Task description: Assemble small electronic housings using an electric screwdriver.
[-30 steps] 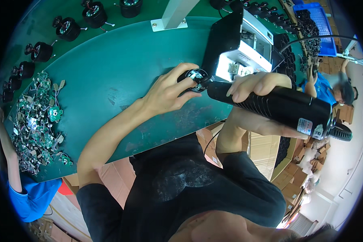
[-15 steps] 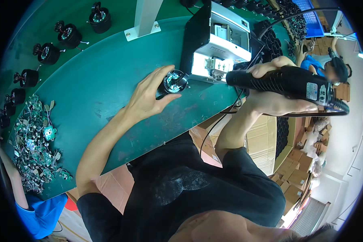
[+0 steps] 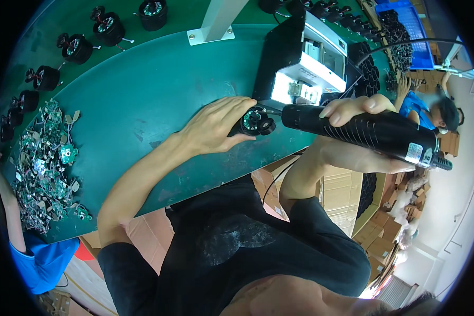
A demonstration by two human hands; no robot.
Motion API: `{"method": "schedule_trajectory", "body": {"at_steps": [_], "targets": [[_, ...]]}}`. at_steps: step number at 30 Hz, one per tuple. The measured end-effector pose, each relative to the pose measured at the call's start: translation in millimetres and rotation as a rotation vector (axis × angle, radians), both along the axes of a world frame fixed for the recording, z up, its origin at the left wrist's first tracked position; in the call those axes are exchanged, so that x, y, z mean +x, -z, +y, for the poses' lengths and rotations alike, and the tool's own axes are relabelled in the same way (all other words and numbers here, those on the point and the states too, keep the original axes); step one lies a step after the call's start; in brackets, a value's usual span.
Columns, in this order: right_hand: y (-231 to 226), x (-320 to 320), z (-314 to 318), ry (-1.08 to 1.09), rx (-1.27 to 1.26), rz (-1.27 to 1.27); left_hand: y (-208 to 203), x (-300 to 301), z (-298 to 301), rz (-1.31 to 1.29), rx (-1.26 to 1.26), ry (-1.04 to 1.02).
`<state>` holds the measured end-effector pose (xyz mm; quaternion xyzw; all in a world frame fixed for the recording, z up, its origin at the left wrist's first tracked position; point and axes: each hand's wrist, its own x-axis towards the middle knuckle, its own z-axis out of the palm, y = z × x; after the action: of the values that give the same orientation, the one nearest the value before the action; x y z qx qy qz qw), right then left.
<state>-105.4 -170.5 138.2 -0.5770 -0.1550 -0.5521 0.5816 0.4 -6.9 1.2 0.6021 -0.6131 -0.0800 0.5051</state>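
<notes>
My left hand (image 3: 215, 126) wraps around a small black round housing (image 3: 239, 128) on the green bench. Inside its open top is a green circuit board (image 3: 252, 119), with a round black part standing at the rim. In my right hand (image 3: 347, 154) is a black electric screwdriver (image 3: 387, 131), lying nearly level with its front end toward the housing. The thin bit reaches the housing's upper rim near my left fingertips; whether it touches a screw is too small to tell. Behind the screwdriver stands a black and white screw feeder (image 3: 319, 73) with a lit front.
Tangled circuit boards with wires (image 3: 45, 168) lie on the left of the green bench (image 3: 158, 84). Several similar housings (image 3: 108, 29) line the far belt. A metal post (image 3: 221, 21) is bolted to the bench. Co-workers in blue appear at far left and right.
The screwdriver's tip has come away from the screw feeder to the housing. My left hand has turned the housing, so its round black part now sits at the lower right. The whole view has shifted slightly.
</notes>
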Motion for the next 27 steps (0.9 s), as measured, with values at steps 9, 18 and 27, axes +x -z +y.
{"method": "schedule_trajectory", "body": {"at_steps": [9,18,27], "targets": [[7.1,19.0,7.5,-0.017,0.040,0.046,-0.1,1.1,2.9,0.002,0.010,-0.009],[14.0,51.8,10.8,-0.187,0.001,0.080,-3.4,4.8,3.9,0.031,0.076,0.009],[-4.7,11.8,6.1,0.099,0.057,0.020,-18.9,9.5,-0.6,0.034,0.136,0.039]]}}
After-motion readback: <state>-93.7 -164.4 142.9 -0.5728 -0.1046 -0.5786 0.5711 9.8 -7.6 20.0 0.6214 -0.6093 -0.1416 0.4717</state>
